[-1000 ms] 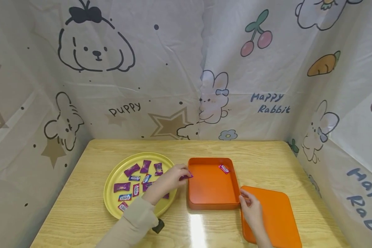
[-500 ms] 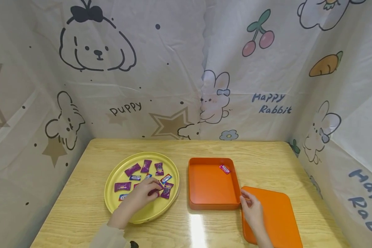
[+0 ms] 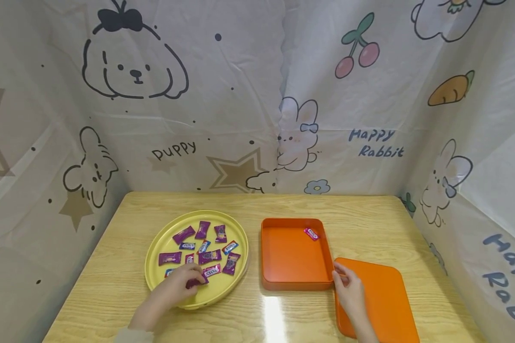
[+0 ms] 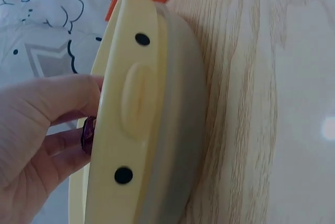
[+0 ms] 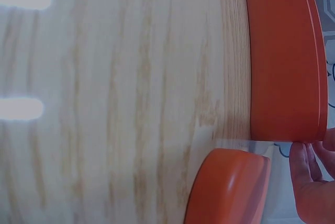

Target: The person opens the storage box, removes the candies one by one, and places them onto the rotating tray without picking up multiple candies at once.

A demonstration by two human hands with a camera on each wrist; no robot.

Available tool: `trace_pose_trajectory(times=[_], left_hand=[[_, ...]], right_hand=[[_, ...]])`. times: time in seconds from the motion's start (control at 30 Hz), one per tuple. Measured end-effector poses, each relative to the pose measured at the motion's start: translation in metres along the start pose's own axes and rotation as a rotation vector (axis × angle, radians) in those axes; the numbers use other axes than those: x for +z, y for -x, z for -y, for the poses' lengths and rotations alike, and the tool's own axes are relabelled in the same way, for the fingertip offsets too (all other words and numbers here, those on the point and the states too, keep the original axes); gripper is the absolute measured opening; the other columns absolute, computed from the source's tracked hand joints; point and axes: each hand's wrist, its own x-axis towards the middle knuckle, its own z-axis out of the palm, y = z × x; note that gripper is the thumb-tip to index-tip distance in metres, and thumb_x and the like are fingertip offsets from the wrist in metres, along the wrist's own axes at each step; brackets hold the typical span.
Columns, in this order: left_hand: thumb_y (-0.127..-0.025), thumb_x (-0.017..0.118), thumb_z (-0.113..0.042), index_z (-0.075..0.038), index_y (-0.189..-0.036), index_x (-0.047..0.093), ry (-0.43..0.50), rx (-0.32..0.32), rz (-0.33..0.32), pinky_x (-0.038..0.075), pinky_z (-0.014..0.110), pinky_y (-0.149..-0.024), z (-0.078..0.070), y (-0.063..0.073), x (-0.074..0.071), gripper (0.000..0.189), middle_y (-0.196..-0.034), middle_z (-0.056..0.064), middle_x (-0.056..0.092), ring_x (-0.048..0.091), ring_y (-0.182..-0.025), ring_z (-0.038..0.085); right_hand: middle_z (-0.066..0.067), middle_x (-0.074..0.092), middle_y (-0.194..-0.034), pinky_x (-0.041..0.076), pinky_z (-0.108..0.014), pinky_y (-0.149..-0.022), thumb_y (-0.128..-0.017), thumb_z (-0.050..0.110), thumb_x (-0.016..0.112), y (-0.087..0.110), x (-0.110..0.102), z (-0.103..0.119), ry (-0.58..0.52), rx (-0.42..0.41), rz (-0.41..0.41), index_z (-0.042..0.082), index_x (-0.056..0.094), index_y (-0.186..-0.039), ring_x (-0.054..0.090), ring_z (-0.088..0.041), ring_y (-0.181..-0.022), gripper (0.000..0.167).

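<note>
In the head view my left hand (image 3: 181, 284) is over the front of the yellow plate (image 3: 154, 238), its fingers holding a purple-wrapped candy (image 3: 197, 281). The left wrist view shows that candy (image 4: 88, 135) between the fingers, partly hidden by the plate's rim (image 4: 141, 93). Several more purple candies (image 3: 169, 257) and smaller pink, blue and red ones (image 3: 211, 270) lie on the plate. My right hand (image 3: 349, 288) touches the right front corner of the orange box (image 3: 296, 286) with its fingertips. One pink candy (image 3: 311, 233) lies inside at the back right.
An orange lid (image 3: 382, 300) lies flat at the box's right, partly under my right hand and wrist. Wooden table (image 3: 249, 319) shows between plate and box and along the front. A printed cloth (image 3: 249, 95) encloses the back and sides.
My left hand has moved from the box's left edge back over the plate, then toward its front, with a purple candy in its fingers. The right hand stays at the box corner.
</note>
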Motion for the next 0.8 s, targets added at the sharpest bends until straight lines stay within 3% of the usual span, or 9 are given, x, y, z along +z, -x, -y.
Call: trace_pose_trajectory(times=[0.17,0.33,0.47,0.63,0.8], left_hand=[[-0.072,0.063,0.003,-0.012,-0.083,0.069,0.092,0.007,0.059,0.049,0.029,-0.078,0.007,0.002,-0.003,0.020,-0.096,-0.003,0.058,0.055,-0.089,0.017],[-0.068,0.063,0.006,-0.012,-0.079,0.068,0.108,0.047,0.103,0.048,0.025,-0.072,0.011,-0.001,-0.004,0.022,-0.093,-0.002,0.059,0.055,-0.084,0.013],[-0.065,0.062,0.009,-0.012,-0.077,0.068,0.110,0.031,0.147,0.049,0.024,-0.069,0.013,-0.003,-0.003,0.025,-0.091,-0.003,0.059,0.054,-0.081,0.013],[-0.059,0.056,0.015,-0.012,-0.081,0.069,0.086,-0.009,0.186,0.050,0.028,-0.075,0.016,-0.004,-0.002,0.038,-0.091,-0.005,0.060,0.056,-0.085,0.016],[-0.057,0.051,0.020,-0.013,-0.085,0.069,0.075,-0.002,0.188,0.050,0.031,-0.080,0.018,-0.005,0.001,0.047,-0.092,-0.005,0.060,0.056,-0.087,0.015]], right_hand=[[-0.020,0.061,-0.105,0.049,-0.017,-0.061,-0.090,0.005,0.055,-0.001,0.001,-0.001,0.002,0.001,-0.004,-0.002,0.059,-0.117,0.062,-0.029,-0.085,0.028],[-0.020,0.061,-0.105,0.049,-0.017,-0.062,-0.090,0.005,0.055,-0.001,0.001,-0.002,0.003,0.000,-0.007,-0.002,0.059,-0.117,0.062,-0.028,-0.085,0.029],[-0.019,0.061,-0.105,0.049,-0.016,-0.063,-0.090,0.005,0.056,-0.001,0.001,-0.002,0.012,-0.004,-0.003,-0.002,0.059,-0.117,0.062,-0.028,-0.086,0.029],[-0.019,0.061,-0.105,0.049,-0.017,-0.064,-0.090,0.006,0.056,0.000,0.001,-0.001,0.017,-0.004,-0.005,-0.002,0.059,-0.117,0.062,-0.029,-0.086,0.028],[-0.019,0.061,-0.106,0.049,-0.017,-0.064,-0.090,0.007,0.055,0.000,0.001,0.000,0.017,-0.001,-0.004,-0.001,0.059,-0.117,0.062,-0.029,-0.086,0.029]])
